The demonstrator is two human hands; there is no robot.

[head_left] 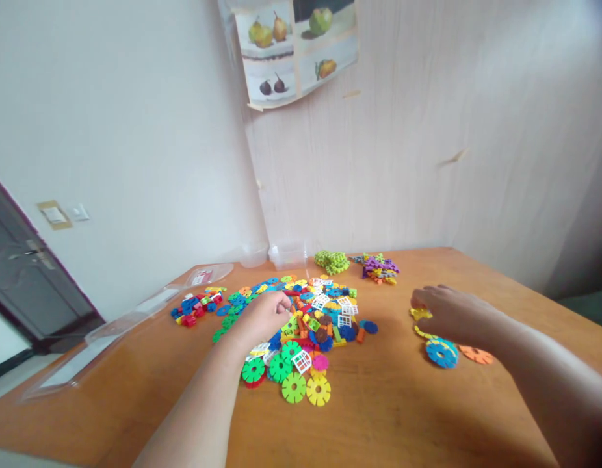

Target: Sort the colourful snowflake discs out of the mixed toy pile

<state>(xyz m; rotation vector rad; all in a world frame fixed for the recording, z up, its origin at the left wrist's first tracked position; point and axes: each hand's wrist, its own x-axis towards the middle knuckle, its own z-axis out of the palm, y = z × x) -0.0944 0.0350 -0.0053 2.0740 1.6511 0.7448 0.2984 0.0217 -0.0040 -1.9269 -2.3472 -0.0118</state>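
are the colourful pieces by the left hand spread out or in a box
Spread out: the colourful pieces lie loose across the wooden table, the left hand resting among them; no box walls surround them.

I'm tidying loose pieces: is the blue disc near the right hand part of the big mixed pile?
No, the blue disc lies apart from the mixed pile, beside an orange disc by the right hand.

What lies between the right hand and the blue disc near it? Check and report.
Nothing visible does. The right hand lies palm down, fingertips at a yellow piece; the blue disc sits uncovered just nearer the camera, an orange disc beside it.
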